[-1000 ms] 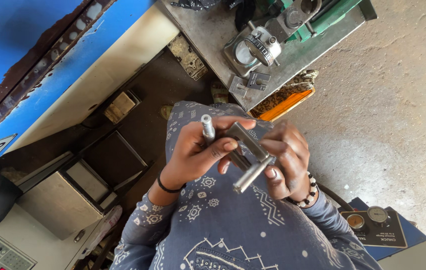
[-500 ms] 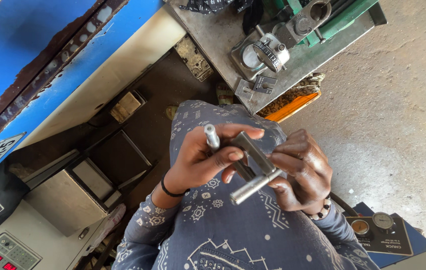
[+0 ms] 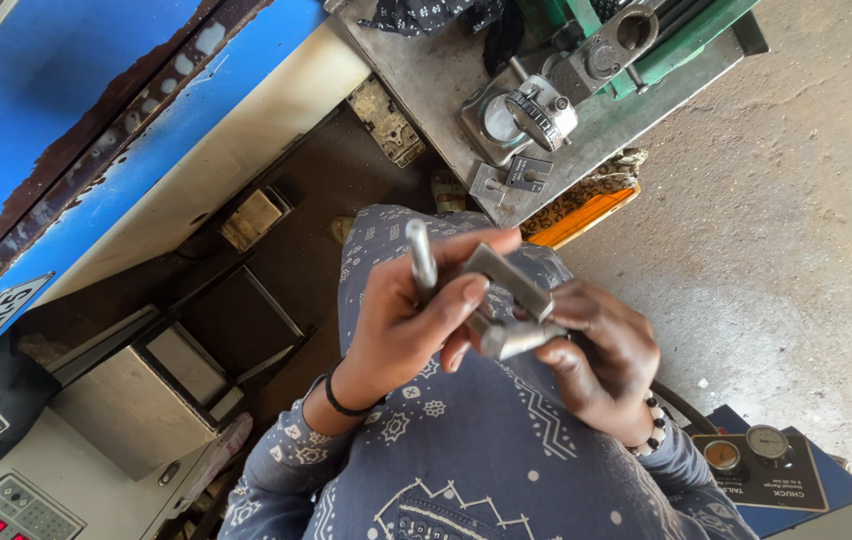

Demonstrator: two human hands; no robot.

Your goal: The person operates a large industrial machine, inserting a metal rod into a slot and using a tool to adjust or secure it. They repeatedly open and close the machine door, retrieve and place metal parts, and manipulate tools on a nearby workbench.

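Both hands [image 3: 506,335] grip a metal tool [image 3: 491,295] (midair, above lap)

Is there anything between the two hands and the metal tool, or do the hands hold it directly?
Nothing visible stands between them. The left hand wraps its fingers around the thin rod of the metal tool, and the right hand grips the thicker end directly. Both hands are bare and touch the metal.

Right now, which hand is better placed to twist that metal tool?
Left, probably. The left hand wraps the thin rod of the tool, with the thumb pressed on it, so it looks free to twist. The right hand cups the thick end, steadying it.
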